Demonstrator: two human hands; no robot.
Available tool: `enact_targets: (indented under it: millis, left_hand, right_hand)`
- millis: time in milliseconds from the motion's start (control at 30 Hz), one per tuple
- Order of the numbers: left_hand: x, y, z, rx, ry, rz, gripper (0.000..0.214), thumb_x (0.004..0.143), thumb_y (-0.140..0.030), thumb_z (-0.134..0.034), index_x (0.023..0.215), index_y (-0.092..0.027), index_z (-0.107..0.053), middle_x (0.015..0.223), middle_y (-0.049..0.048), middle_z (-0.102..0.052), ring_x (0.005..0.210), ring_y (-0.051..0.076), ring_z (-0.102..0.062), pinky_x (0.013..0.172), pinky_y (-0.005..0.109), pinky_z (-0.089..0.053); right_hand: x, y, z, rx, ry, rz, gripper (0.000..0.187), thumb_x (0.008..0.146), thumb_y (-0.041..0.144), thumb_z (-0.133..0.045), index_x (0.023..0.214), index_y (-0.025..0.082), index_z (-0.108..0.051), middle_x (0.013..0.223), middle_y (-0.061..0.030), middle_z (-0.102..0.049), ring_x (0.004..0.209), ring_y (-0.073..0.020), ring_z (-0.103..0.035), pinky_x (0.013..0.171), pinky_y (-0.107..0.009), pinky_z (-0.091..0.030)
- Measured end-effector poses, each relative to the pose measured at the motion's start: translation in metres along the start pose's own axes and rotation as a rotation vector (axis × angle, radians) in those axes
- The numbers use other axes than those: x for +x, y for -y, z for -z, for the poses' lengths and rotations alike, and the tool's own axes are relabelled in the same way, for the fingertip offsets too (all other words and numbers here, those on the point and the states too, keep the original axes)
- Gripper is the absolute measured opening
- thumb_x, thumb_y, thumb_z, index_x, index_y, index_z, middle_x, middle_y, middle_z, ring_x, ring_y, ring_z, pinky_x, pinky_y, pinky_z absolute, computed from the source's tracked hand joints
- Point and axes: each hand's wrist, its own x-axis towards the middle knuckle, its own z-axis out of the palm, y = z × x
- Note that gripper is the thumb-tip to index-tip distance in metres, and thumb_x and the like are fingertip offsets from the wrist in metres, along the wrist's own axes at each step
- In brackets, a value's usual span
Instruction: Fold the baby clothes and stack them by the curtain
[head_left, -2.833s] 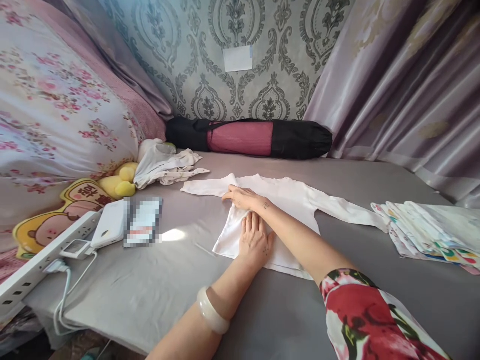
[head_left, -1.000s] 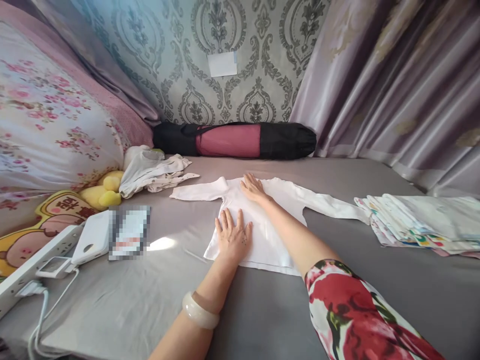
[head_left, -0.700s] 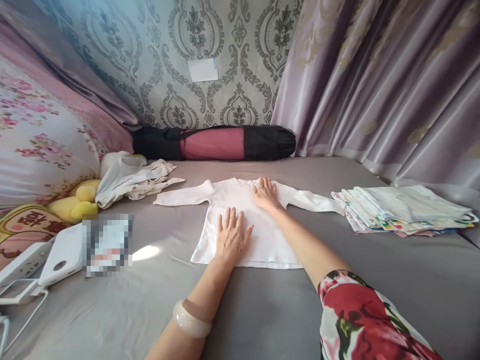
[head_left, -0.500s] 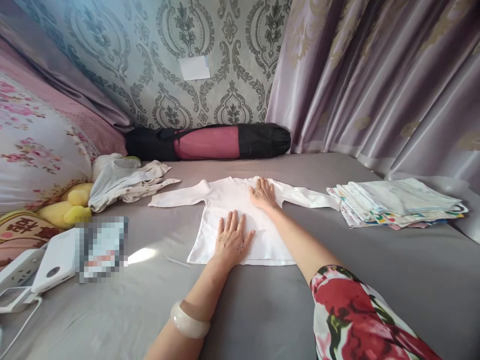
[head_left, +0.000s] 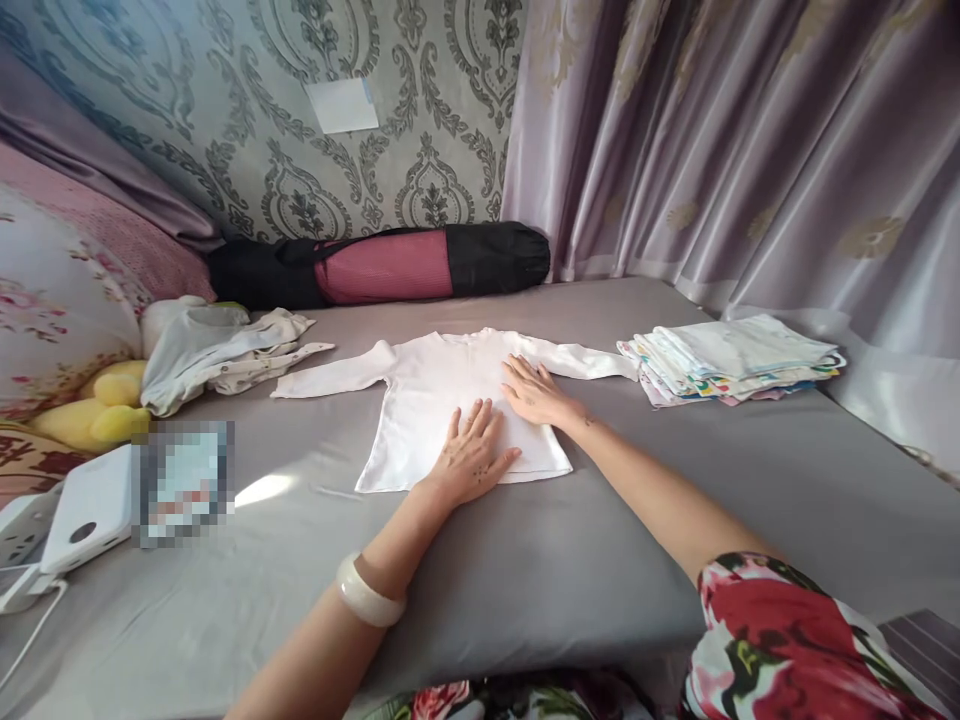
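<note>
A small white long-sleeved shirt (head_left: pixel 420 400) lies spread flat on the grey bed sheet (head_left: pixel 480 590), its sleeves stretched out to both sides and its neck pointing away from me. On the lower middle of the shirt rests my left hand (head_left: pixel 474 455), palm down with the fingers spread. My right hand (head_left: pixel 538 392) lies flat on the right side of the shirt, below where the sleeve joins, fingers apart. Neither hand grips the cloth. A pale bangle (head_left: pixel 369 592) sits on my left wrist.
Right of the shirt stands a stack of folded clothes (head_left: pixel 739 360), touching or nearly touching the sleeve's end. Crumpled garments (head_left: pixel 225 350) and a yellow plush toy (head_left: pixel 112 400) lie left, near a white power bank (head_left: pixel 90 510). A black and pink rolled bag (head_left: pixel 382 265) lies along the wall.
My right hand has slid from near the neckline down the shirt's right side, toward me. My left hand stays flat on the lower part. The camera view has shifted and tilted.
</note>
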Motion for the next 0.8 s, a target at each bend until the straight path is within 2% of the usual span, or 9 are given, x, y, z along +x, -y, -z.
enact_targets:
  millis: [133,333,433,533,600,667,800]
  left_hand:
    - [0.003,-0.011,-0.002,-0.011,0.083,-0.04,0.072,0.098,-0.056,-0.02,0.15,-0.007,-0.025,0.159,0.0183,-0.015,0.148,0.029,-0.008,0.12,0.051,-0.012]
    - [0.004,-0.011,-0.005,0.012,0.122,-0.041,0.07,0.098,-0.054,-0.019,0.15,-0.006,-0.024,0.16,0.0189,-0.013,0.148,0.031,-0.007,0.119,0.053,-0.012]
    - [0.005,-0.009,0.0,-0.001,0.093,-0.061,0.069,0.097,-0.056,-0.025,0.147,-0.008,-0.03,0.158,0.0201,-0.022,0.147,0.032,-0.016,0.117,0.054,-0.017]
    - [0.015,-0.003,0.008,-0.034,0.026,-0.1,0.063,0.092,-0.059,-0.039,0.137,-0.015,-0.044,0.146,0.0174,-0.042,0.135,0.033,-0.038,0.109,0.051,-0.033]
    - [0.026,0.003,0.012,-0.063,-0.014,-0.085,0.048,0.092,-0.054,-0.042,0.123,-0.019,-0.054,0.131,0.0132,-0.054,0.118,0.031,-0.051,0.099,0.048,-0.042]
    - [0.041,0.009,0.014,-0.102,-0.044,-0.04,0.034,0.095,-0.043,-0.04,0.109,-0.02,-0.06,0.115,0.0109,-0.06,0.104,0.028,-0.056,0.092,0.045,-0.046]
    - [0.07,0.019,0.008,-0.175,-0.123,-0.002,0.023,0.093,-0.029,-0.041,0.097,-0.019,-0.061,0.1,0.0102,-0.062,0.096,0.025,-0.057,0.087,0.04,-0.048]
  right_hand:
    - [-0.022,-0.002,-0.012,-0.082,-0.047,0.003,0.061,0.099,0.04,-0.02,0.15,0.006,-0.029,0.16,-0.0129,-0.019,0.148,-0.024,-0.011,0.119,-0.047,-0.007]
    - [-0.024,-0.003,-0.02,-0.056,-0.106,-0.011,0.059,0.1,0.038,-0.023,0.149,0.008,-0.033,0.159,-0.0122,-0.022,0.148,-0.0235,-0.014,0.12,-0.044,-0.01]
    - [-0.025,-0.004,-0.021,-0.007,-0.127,-0.005,0.056,0.1,0.037,-0.026,0.148,0.009,-0.035,0.158,-0.0128,-0.026,0.147,-0.0236,-0.016,0.119,-0.045,-0.012]
    - [-0.026,-0.007,-0.022,0.069,-0.183,0.015,0.051,0.1,0.034,-0.029,0.145,0.013,-0.039,0.156,-0.0123,-0.031,0.146,-0.0226,-0.021,0.118,-0.046,-0.015]
    - [-0.026,-0.011,-0.023,0.15,-0.257,0.027,0.046,0.1,0.031,-0.029,0.142,0.017,-0.043,0.153,-0.0109,-0.038,0.143,-0.0206,-0.029,0.117,-0.045,-0.021]
    - [-0.025,-0.014,-0.023,0.24,-0.362,0.024,0.043,0.1,0.029,-0.029,0.136,0.019,-0.049,0.145,-0.0104,-0.048,0.136,-0.0184,-0.04,0.113,-0.04,-0.03]
    - [-0.021,-0.022,-0.019,0.285,-0.606,-0.031,0.036,0.097,0.023,-0.033,0.121,0.018,-0.059,0.122,-0.01,-0.065,0.115,-0.0183,-0.057,0.1,-0.032,-0.042]
